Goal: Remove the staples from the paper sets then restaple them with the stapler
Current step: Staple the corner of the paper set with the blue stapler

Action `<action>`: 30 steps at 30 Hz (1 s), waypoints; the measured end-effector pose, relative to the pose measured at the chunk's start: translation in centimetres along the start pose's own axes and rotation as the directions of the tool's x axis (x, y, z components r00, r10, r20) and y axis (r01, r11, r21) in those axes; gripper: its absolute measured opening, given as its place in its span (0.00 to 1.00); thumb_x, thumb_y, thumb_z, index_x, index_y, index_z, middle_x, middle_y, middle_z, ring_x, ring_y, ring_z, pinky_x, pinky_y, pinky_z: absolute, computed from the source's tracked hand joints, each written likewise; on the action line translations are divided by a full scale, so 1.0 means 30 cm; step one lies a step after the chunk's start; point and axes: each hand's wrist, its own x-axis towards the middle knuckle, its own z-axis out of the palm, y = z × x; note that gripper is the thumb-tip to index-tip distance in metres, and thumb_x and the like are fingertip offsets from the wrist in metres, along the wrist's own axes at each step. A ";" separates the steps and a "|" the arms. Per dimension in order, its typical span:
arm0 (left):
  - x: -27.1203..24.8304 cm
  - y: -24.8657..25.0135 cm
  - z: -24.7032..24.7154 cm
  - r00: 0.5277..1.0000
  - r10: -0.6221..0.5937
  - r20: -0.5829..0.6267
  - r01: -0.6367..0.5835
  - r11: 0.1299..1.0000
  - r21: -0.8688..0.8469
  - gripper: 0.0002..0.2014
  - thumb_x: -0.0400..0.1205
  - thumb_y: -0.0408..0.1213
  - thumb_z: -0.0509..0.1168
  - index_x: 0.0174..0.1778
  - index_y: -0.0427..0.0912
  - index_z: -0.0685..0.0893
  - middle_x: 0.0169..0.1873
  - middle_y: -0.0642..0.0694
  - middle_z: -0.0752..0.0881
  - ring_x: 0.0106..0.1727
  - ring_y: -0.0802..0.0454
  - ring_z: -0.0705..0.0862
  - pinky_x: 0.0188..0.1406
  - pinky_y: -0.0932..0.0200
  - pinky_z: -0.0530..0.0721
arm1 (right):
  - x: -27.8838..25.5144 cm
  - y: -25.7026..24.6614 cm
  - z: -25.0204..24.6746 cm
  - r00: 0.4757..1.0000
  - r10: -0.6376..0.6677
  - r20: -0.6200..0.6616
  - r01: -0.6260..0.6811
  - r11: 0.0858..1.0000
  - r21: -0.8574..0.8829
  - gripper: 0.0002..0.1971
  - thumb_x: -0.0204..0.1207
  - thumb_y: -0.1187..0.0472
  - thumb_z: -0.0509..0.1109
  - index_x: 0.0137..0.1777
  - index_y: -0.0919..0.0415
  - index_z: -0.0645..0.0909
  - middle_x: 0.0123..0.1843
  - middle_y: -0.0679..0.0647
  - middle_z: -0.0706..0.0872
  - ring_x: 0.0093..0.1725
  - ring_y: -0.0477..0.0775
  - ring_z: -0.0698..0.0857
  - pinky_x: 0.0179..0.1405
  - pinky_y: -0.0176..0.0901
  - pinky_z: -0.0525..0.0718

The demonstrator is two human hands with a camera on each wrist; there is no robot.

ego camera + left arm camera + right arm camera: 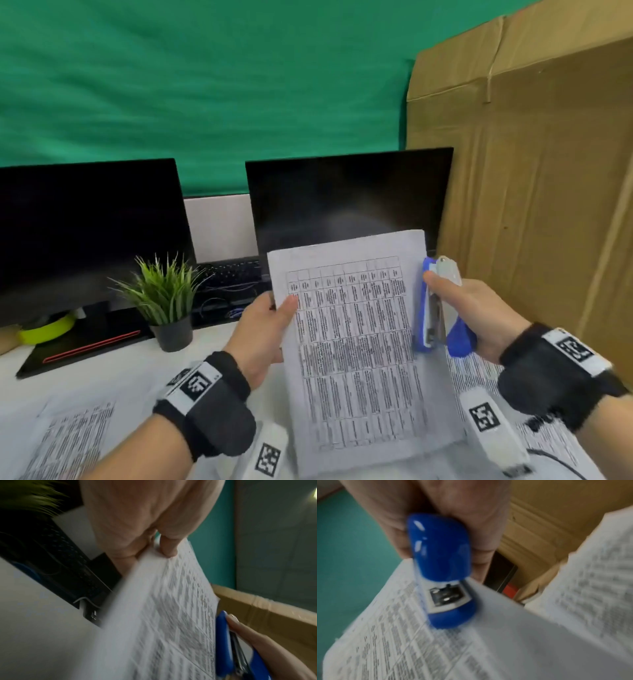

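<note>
A set of printed pages [356, 346] is lifted above the desk, tilted toward me. My left hand [265, 330] pinches its left edge, thumb on the front; the left wrist view shows the same paper set [171, 615] and left hand [145, 534]. My right hand [476, 315] grips a blue and white stapler [440, 308] upright beside the right edge of the pages, thumb near its top. In the right wrist view the stapler [441, 563] shows its blue end and metal inside, just over the pages [419, 635]. Whether paper sits inside the stapler is unclear.
More printed sheets lie on the white desk at lower left [68, 442] and lower right [486, 373]. A small potted plant [164, 301], two dark monitors [342, 205], a keyboard [233, 274] and a large cardboard box [548, 171] stand behind.
</note>
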 end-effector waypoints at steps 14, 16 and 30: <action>-0.009 -0.195 -0.463 0.920 -0.371 -0.128 0.243 0.283 0.928 0.09 0.81 0.50 0.65 0.49 0.48 0.82 0.53 0.52 0.82 0.54 0.51 0.84 0.51 0.60 0.81 | 0.161 0.108 -0.018 0.966 -0.148 -0.211 -0.042 0.717 -0.696 0.16 0.80 0.49 0.66 0.39 0.63 0.78 0.27 0.57 0.81 0.26 0.57 0.80 0.28 0.40 0.77; -0.025 -0.212 -0.532 0.899 -0.393 -0.194 0.269 0.146 0.952 0.13 0.80 0.53 0.65 0.56 0.50 0.79 0.59 0.53 0.78 0.58 0.53 0.80 0.55 0.62 0.78 | 0.154 0.124 0.119 1.000 -0.005 -0.001 0.002 0.621 -0.784 0.20 0.81 0.44 0.62 0.39 0.61 0.78 0.21 0.51 0.79 0.17 0.46 0.76 0.21 0.35 0.73; -0.154 -0.192 -0.747 0.764 -0.513 -0.392 0.504 0.095 0.858 0.53 0.69 0.61 0.76 0.85 0.50 0.55 0.83 0.50 0.61 0.81 0.49 0.64 0.80 0.54 0.65 | 0.412 0.355 0.590 0.942 0.273 0.198 0.137 0.226 -0.964 0.27 0.73 0.45 0.69 0.68 0.60 0.74 0.65 0.56 0.81 0.62 0.56 0.81 0.60 0.43 0.77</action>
